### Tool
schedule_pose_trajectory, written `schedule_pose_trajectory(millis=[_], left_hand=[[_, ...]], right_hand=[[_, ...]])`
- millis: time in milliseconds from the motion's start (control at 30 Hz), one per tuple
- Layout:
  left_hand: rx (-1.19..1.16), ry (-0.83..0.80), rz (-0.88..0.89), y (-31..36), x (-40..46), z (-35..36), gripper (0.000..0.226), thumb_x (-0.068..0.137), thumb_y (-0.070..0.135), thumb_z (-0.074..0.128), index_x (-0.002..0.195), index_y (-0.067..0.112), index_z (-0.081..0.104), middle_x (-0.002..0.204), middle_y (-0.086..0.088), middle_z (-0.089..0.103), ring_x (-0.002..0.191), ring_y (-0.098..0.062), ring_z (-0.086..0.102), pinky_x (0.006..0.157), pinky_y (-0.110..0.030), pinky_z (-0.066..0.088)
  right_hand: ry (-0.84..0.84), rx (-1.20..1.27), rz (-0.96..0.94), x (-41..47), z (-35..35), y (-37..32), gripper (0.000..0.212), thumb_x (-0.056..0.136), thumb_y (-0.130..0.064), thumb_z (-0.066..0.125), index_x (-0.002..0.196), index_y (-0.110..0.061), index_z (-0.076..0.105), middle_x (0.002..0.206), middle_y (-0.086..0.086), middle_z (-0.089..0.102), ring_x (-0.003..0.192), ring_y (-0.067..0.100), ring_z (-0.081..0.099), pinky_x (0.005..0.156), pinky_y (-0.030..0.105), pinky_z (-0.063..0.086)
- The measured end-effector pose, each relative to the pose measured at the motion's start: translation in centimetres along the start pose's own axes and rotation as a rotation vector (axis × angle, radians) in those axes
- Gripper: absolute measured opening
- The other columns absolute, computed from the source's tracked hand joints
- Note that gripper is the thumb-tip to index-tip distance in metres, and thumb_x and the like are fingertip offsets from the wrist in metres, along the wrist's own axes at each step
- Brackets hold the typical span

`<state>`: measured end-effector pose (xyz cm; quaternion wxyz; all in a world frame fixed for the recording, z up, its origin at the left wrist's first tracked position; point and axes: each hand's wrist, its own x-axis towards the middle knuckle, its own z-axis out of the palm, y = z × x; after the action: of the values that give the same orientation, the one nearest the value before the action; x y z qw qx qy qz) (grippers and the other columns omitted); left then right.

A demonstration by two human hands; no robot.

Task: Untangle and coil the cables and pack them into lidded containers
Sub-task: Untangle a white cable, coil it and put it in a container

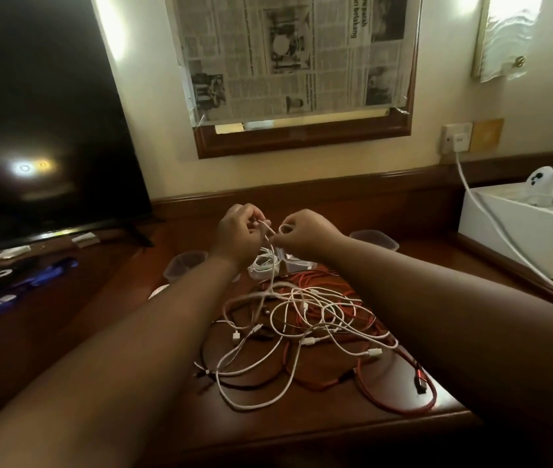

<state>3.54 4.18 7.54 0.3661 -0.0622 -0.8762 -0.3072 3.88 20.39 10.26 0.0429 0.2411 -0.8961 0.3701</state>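
My left hand (237, 228) and right hand (305, 231) are raised above the far edge of the tangle (302, 325), each pinching the same white cable (270, 255), which hangs down into the tangle of white, red and black leads on the table (336, 420). Beyond the tangle stand clear tubs (184, 263), one holding a white coil (263, 265).

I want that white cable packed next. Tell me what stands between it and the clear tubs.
Both hands, left hand and right hand, pinch the thin white cable, but it trails down into the tangle of white, red and black cables. The clear plastic tub lies just beyond, unblocked.
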Motion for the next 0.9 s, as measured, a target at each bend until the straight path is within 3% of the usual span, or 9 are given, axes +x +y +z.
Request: schedule_pose_trajectory(millis=[100, 200, 367, 433, 500, 600, 733, 800, 900], left_hand=[[-0.047, -0.09, -0.13, -0.1, -1.0, 1.3, 0.002, 0.092, 0.017, 0.061, 0.09, 0.018, 0.06, 0.084, 0.0, 0.061, 0.072, -0.012, 0.056, 0.059, -0.024, 0.043], [-0.072, -0.198, -0.184, -0.5, -2.8, 3.9, 0.011, 0.093, 0.016, 0.064, 0.084, 0.02, 0.059, 0.08, 0.003, 0.063, 0.069, -0.009, 0.06, 0.053, -0.013, 0.041], [-0.113, -0.365, -0.334, -2.1, -5.0, 7.6, 0.013, 0.091, 0.03, 0.067, 0.08, 0.023, 0.064, 0.077, -0.002, 0.07, 0.073, -0.02, 0.068, 0.076, -0.046, 0.059], [-0.125, -0.384, -0.339, -2.7, -5.1, 8.0, 0.016, 0.088, 0.036, 0.068, 0.081, 0.022, 0.065, 0.077, -0.002, 0.069, 0.073, -0.019, 0.068, 0.076, -0.049, 0.06], [-0.002, -0.397, -0.257, -3.4, -4.7, 7.6, 0.023, 0.086, 0.042, 0.07, 0.08, 0.021, 0.064, 0.075, -0.001, 0.068, 0.072, -0.018, 0.068, 0.073, -0.046, 0.06], [0.29, -0.38, -0.127, -4.5, -3.5, 6.3, 0.036, 0.087, 0.053, 0.066, 0.071, 0.021, 0.06, 0.065, 0.002, 0.062, 0.063, -0.016, 0.061, 0.066, -0.042, 0.057], [0.258, -0.157, -0.161, -3.1, 1.0, 4.5, 0.044, 0.088, 0.062, 0.059, 0.07, 0.021, 0.062, 0.069, 0.0, 0.064, 0.063, -0.02, 0.059, 0.059, -0.033, 0.05], [0.221, -0.082, -0.123, -1.3, 3.8, 3.7, 0.043, 0.086, 0.063, 0.061, 0.072, 0.022, 0.062, 0.066, 0.002, 0.061, 0.063, -0.019, 0.058, 0.058, -0.029, 0.044], [0.246, -0.017, -0.004, 1.3, 6.1, 3.1, 0.041, 0.088, 0.061, 0.059, 0.077, 0.022, 0.062, 0.062, 0.003, 0.056, 0.062, -0.019, 0.055, 0.059, -0.028, 0.04]], right_hand=[[0.097, 0.078, -0.076, 0.0, 0.1, -0.5, 0.02, 0.094, -0.036, 0.058, 0.078, -0.025, 0.058, 0.074, -0.004, 0.059, 0.065, 0.011, 0.055, 0.057, 0.025, 0.042], [0.114, 0.276, -0.055, 0.4, 0.5, -0.9, 0.023, 0.098, -0.031, 0.052, 0.089, -0.012, 0.062, 0.079, 0.002, 0.059, 0.07, 0.015, 0.054, 0.062, 0.028, 0.043], [0.067, 1.042, 0.071, 0.2, -0.7, -1.4, 0.023, 0.105, -0.024, 0.038, 0.097, -0.01, 0.053, 0.083, 0.007, 0.066, 0.075, 0.018, 0.065, 0.065, 0.032, 0.053], [0.138, 1.167, 0.035, 0.1, -1.2, -0.7, 0.021, 0.104, -0.022, 0.04, 0.089, -0.011, 0.05, 0.067, 0.006, 0.058, 0.057, 0.017, 0.057, 0.054, 0.032, 0.05], [0.236, 1.105, 0.015, 0.1, -1.6, 0.4, 0.018, 0.1, -0.02, 0.046, 0.082, -0.014, 0.047, 0.061, 0.002, 0.048, 0.048, 0.011, 0.043, 0.044, 0.027, 0.039], [0.307, 0.677, 0.0, 0.5, -2.1, 2.0, 0.015, 0.091, -0.02, 0.06, 0.089, -0.014, 0.047, 0.073, 0.0, 0.048, 0.06, 0.011, 0.044, 0.053, 0.03, 0.04], [0.136, -0.039, -0.033, 0.8, -1.8, 4.0, 0.036, 0.084, -0.031, 0.072, 0.105, -0.018, 0.045, 0.087, -0.005, 0.055, 0.074, 0.01, 0.055, 0.059, 0.026, 0.048], [0.042, -0.167, -0.029, 1.3, -1.3, 4.5, 0.036, 0.085, -0.031, 0.072, 0.108, -0.021, 0.046, 0.088, -0.005, 0.059, 0.075, 0.01, 0.06, 0.057, 0.026, 0.051], [-0.006, -0.217, -0.07, 2.0, -1.0, 4.1, 0.011, 0.089, -0.029, 0.065, 0.094, -0.026, 0.056, 0.083, -0.007, 0.061, 0.077, 0.012, 0.061, 0.059, 0.025, 0.048]])
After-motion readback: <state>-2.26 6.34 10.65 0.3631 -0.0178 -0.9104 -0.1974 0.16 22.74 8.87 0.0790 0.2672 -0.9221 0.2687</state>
